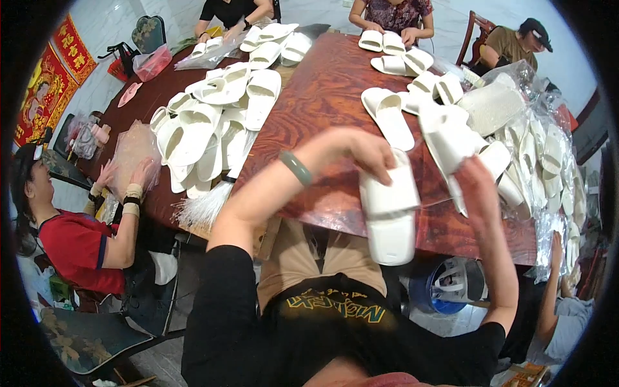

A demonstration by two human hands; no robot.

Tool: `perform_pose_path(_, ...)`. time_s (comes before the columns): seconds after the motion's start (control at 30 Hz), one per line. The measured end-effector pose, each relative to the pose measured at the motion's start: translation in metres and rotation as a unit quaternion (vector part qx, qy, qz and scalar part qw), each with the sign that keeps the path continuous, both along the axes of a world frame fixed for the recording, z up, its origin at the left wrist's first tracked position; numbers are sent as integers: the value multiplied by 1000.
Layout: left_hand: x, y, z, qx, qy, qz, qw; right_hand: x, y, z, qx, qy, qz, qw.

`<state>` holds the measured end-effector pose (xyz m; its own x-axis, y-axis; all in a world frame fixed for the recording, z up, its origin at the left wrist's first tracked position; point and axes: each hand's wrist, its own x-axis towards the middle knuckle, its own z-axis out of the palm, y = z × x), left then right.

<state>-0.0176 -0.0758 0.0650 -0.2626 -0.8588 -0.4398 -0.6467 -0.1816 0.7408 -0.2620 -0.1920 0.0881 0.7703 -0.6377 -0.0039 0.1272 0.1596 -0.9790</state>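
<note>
My left hand (376,158), below a forearm with a green bangle, is closed on a white slipper (391,242). The slipper hangs over the table's near edge, its strap just below my fingers. My right hand (476,184) is blurred by motion beside another white slipper (445,138); whether its fingers grip that slipper I cannot tell. Just beyond my left hand, a single white slipper (387,116) lies on the glossy red-brown table (309,109).
White slippers (200,129) are heaped at the left, beside white strings (206,209). Bagged slippers (538,148) crowd the right side. Below the right edge stands a blue bucket (425,290). Co-workers sit around the table; one in red (84,245) handles a clear bag (135,158).
</note>
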Motion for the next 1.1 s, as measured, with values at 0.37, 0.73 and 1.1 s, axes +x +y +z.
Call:
perform_pose_path(0.37, 118, 62, -55, -92, -38, 215, 972, 84, 112, -99, 7, 9, 112, 994)
perform_pose_path(0.73, 72, 71, -55, -317, 60, 404, 856, 75, 96, -78, -396, 15, 120, 910)
perform_pose_path(1.1, -52, 124, -27, -405, 211, 425, 781, 109, 123, -52, -65, -58, 113, 990)
